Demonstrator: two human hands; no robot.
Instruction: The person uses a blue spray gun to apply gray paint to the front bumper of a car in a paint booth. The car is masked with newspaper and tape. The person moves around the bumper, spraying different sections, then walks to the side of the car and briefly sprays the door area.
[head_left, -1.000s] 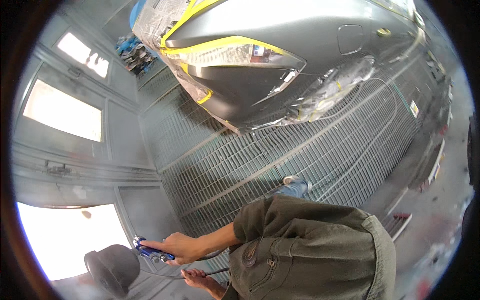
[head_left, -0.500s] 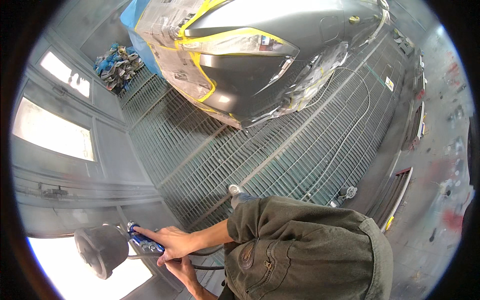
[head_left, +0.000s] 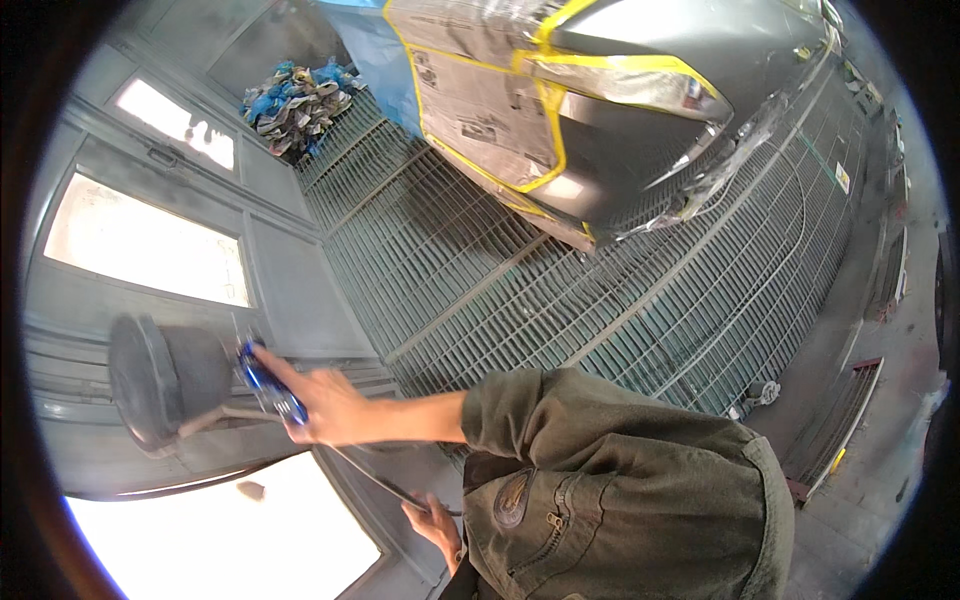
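Note:
My right hand (head_left: 335, 405) is wrapped round the blue handle of a spray gun (head_left: 268, 383), held out to the left with the bare forearm stretched. A dark grey cup (head_left: 165, 375) is attached to the gun, blurred by motion. From the handle a thin air hose (head_left: 385, 484) runs down to my left hand (head_left: 432, 522), whose fingers close round it close to my body. Ahead, apart from both hands, stands a grey car body (head_left: 640, 150). Newspaper sheets (head_left: 480, 110) and yellow tape (head_left: 555, 130) cover part of it.
Slatted metal grating (head_left: 470, 270) forms the floor round the car. Along the left wall (head_left: 290, 280) are bright windows (head_left: 150, 240). Crumpled paper and blue plastic (head_left: 300, 105) lie heaped at the far left. A hose (head_left: 800, 190) trails over the grating on the right.
My right hand has lifted the spray gun and cup up and leftward, away from my left hand. The left hand is lower, with hose stretched between them. The view has turned left.

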